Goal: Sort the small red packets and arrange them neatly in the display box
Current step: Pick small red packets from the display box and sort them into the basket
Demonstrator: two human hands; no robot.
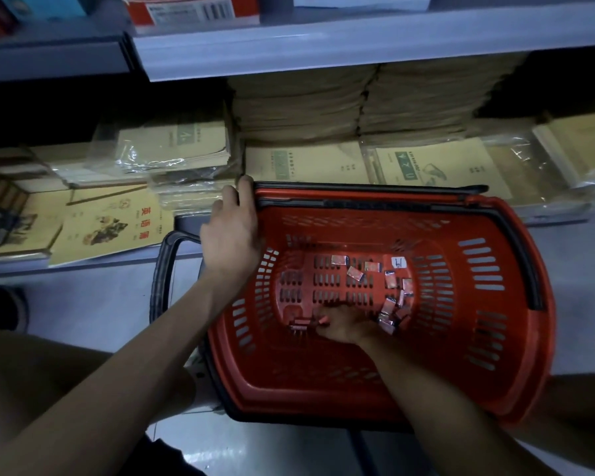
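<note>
A red plastic shopping basket (pixel 495 338) sits in front of me, tilted toward the shelf. Several small red packets (pixel 389 280) lie scattered on its slotted bottom, most toward the right. My left hand (pixel 232 231) grips the basket's left rim near its black handle. My right hand (pixel 342 324) reaches down inside and holds a few small red packets (pixel 304 322) against the basket floor, fingers curled round them. No display box is in view.
A grey shelf (pixel 289 46) runs above stacks of tan exercise books (pixel 426 166), some in clear plastic wrap. More notebooks (pixel 110 221) lie on the lower shelf at left. A white tag marked 19 (pixel 398 262) lies in the basket. Grey floor shows below.
</note>
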